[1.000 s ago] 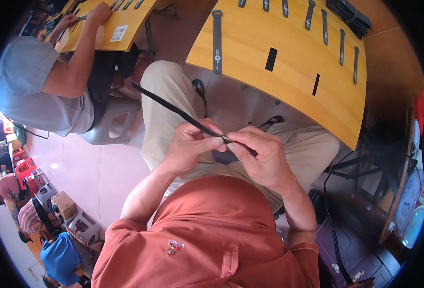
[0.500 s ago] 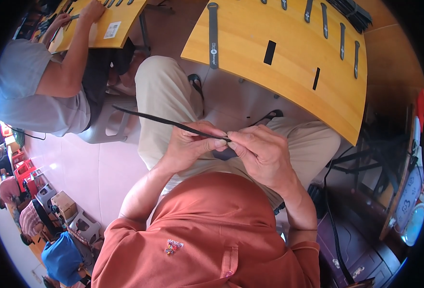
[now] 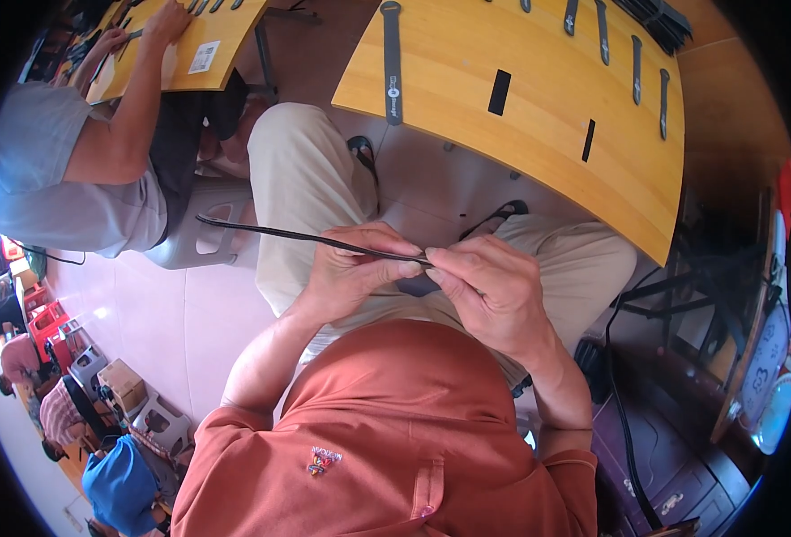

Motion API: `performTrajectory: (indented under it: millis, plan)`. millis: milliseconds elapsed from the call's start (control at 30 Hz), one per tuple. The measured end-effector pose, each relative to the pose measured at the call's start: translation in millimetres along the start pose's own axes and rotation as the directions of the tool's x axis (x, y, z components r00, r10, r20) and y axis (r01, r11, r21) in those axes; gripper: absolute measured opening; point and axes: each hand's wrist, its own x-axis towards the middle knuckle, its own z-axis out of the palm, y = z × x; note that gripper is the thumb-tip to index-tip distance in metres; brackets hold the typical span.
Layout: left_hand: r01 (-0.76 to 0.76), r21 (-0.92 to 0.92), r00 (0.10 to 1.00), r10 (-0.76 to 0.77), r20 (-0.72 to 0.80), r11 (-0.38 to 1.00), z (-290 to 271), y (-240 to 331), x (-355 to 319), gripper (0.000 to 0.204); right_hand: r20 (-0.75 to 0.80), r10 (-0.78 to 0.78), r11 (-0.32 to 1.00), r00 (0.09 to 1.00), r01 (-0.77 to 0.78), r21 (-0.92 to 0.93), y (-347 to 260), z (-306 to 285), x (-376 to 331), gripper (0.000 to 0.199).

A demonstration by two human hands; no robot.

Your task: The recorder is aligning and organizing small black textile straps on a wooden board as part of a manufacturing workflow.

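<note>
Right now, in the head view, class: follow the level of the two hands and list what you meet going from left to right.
Co-worker's grey shirt → free end of the thin black strap → left hand → right hand → dark cabinet.

Thin black strip (image 3: 310, 238): smooth, flexible plastic or rubber by its look, faint sheen along its length. Tabletop (image 3: 538, 125): yellow wood grain, smooth, satin finish. Flat dark straps (image 3: 392, 63) lying on it: matt, rubber-like. Shirt (image 3: 395, 438): orange knit cloth, matt. Trousers (image 3: 301, 179): beige woven cloth, matt. Floor (image 3: 171, 313): pale tiles, glossy, reflecting light. Stool (image 3: 203, 237): grey moulded plastic.
</note>
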Motion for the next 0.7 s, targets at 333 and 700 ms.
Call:
performTrajectory:
  millis: [333,700]
  plan:
    - [-0.023,0.082,1.0,0.024,-0.013,0.996,1.2,0.3,-1.9,0.017,0.009,-0.014,0.999,1.0,0.015,-0.049,-1.4,-0.1,-3.2,0.019]
    - [-0.068,0.311,0.998,0.064,0.024,0.948,0.6,4.2,-6.6,0.019,0.07,-0.092,0.973,0.993,0.105,-0.204,-5.6,-6.6,-4.2,0.026]
